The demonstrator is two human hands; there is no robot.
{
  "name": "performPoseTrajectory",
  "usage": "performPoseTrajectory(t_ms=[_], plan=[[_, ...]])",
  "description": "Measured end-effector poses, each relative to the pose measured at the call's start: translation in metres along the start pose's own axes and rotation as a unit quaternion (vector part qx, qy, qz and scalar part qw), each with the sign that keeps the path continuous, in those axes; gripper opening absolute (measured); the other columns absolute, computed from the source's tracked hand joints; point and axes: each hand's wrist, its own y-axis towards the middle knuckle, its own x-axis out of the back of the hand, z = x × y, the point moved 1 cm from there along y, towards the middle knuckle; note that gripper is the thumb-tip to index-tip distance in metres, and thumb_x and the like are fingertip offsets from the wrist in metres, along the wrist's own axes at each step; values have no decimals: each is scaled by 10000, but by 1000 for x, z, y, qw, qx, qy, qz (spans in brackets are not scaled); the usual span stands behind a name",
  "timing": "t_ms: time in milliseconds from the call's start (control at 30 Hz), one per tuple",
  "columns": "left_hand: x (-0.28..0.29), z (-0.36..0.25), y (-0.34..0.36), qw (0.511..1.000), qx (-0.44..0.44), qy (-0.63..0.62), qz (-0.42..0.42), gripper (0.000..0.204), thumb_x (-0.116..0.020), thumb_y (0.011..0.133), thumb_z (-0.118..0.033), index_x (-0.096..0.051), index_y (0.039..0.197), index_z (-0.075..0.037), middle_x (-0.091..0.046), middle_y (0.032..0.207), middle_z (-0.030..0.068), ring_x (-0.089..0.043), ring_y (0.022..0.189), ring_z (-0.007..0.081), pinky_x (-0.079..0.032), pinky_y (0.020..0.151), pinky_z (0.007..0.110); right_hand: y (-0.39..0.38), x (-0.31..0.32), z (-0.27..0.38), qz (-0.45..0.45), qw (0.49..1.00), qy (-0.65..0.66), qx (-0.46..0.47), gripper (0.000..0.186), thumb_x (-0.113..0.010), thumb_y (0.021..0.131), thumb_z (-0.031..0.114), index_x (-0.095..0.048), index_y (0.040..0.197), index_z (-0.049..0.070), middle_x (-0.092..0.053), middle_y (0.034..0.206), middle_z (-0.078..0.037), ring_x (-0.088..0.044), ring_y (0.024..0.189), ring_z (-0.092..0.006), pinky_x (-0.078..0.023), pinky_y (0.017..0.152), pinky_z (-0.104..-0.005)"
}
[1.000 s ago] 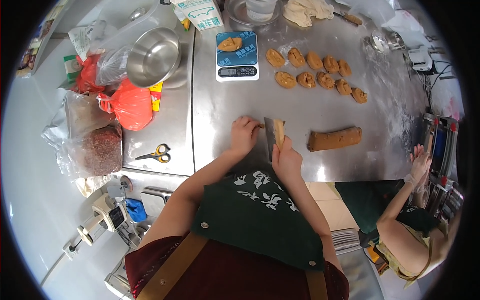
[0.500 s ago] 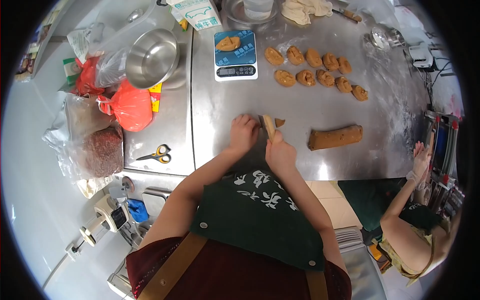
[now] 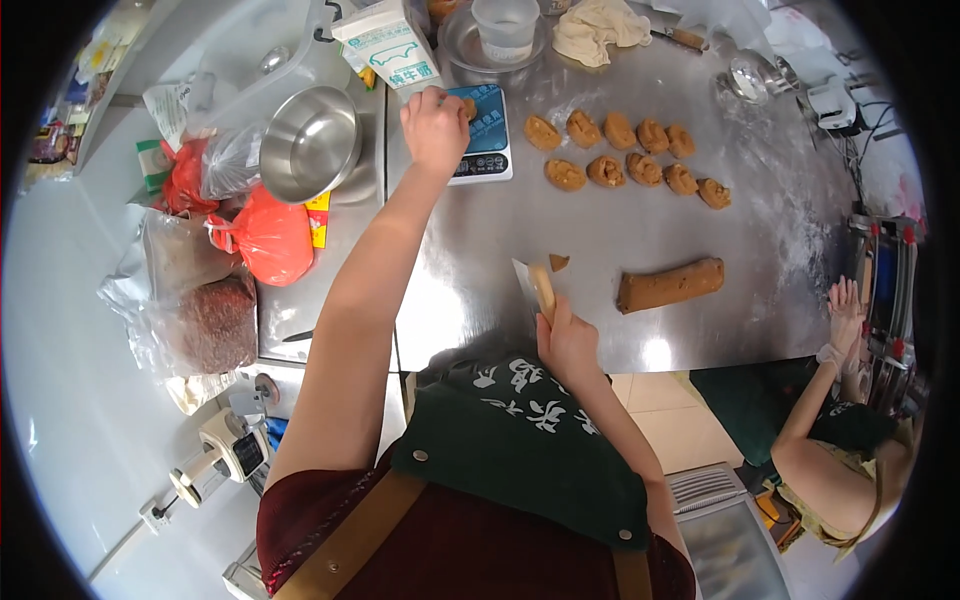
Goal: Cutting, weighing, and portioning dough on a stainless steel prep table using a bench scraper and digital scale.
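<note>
My left hand [image 3: 437, 128] reaches over the kitchen scale [image 3: 487, 120], its fingers curled at a brown dough piece [image 3: 470, 107] on the blue-covered platform. The hand hides most of that piece. Lower down, near my apron, my right hand [image 3: 569, 342] grips the wooden handle of a dough scraper [image 3: 541, 288], whose blade points away from me. Just beyond its handle a small dough scrap [image 3: 559, 262] lies on the steel table. To the right rests a thick dough log [image 3: 671, 286]. Several cut dough pieces [image 3: 606, 171] sit in two rows beyond it.
A steel bowl [image 3: 311, 145], a red plastic bag [image 3: 268, 240] and a milk carton [image 3: 388, 45] stand left of the scale. Behind it is a water container [image 3: 504, 28] in a metal basin. A cloth [image 3: 600, 30] lies farther right. Another person's hands [image 3: 845, 315] show at far right.
My left hand has left the scraper area and stretched forward and left to the dough piece on the scale. My right hand keeps the scraper, a little nearer to me.
</note>
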Motion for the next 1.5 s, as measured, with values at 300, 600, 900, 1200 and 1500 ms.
performPoseTrajectory(t_ms=[300,600,900,1200,1500], plan=[[10,2,-28,997,-65,35,20,227,-613,693,-65,-643,917,-53,-566,1063,108,-517,938,280,-368,864,404,-35,24,-17,-28,999,30,-30,362,-594,810,172,-449,1080,-21,-588,638,-158,-591,522,-316,-481,483,-397],[72,-31,-192,968,74,-176,161,197,-596,739,-50,-622,934,-33,-561,902,137,-546,844,319,-457,742,391,-71,32,-58,-17,993,-70,-97,346,-554,836,153,-415,1108,-9,-582,603,-176,-582,506,-354,-467,473,-430],[68,-93,-201,920,142,-292,219,238,-593,761,-49,-600,997,-20,-547,943,131,-563,814,298,-479,714,363,-68,24,-53,-17,988,-120,-91,324,-562,819,164,-451,1075,1,-583,625,-133,-584,508,-307,-466,469,-398],[62,-85,-218,918,128,-291,236,240,-582,782,-51,-592,1020,-19,-545,938,125,-579,741,264,-487,665,335,-70,18,-53,-50,989,-112,-85,297,-560,815,163,-459,1052,15,-585,636,-127,-590,536,-312,-465,479,-408],[52,-108,-214,889,123,-346,274,314,-571,777,-39,-556,1090,-15,-536,945,149,-556,811,285,-465,714,349,-68,16,-47,-47,985,-121,-112,289,-570,804,162,-474,1038,21,-593,648,-129,-592,536,-297,-471,486,-393]])
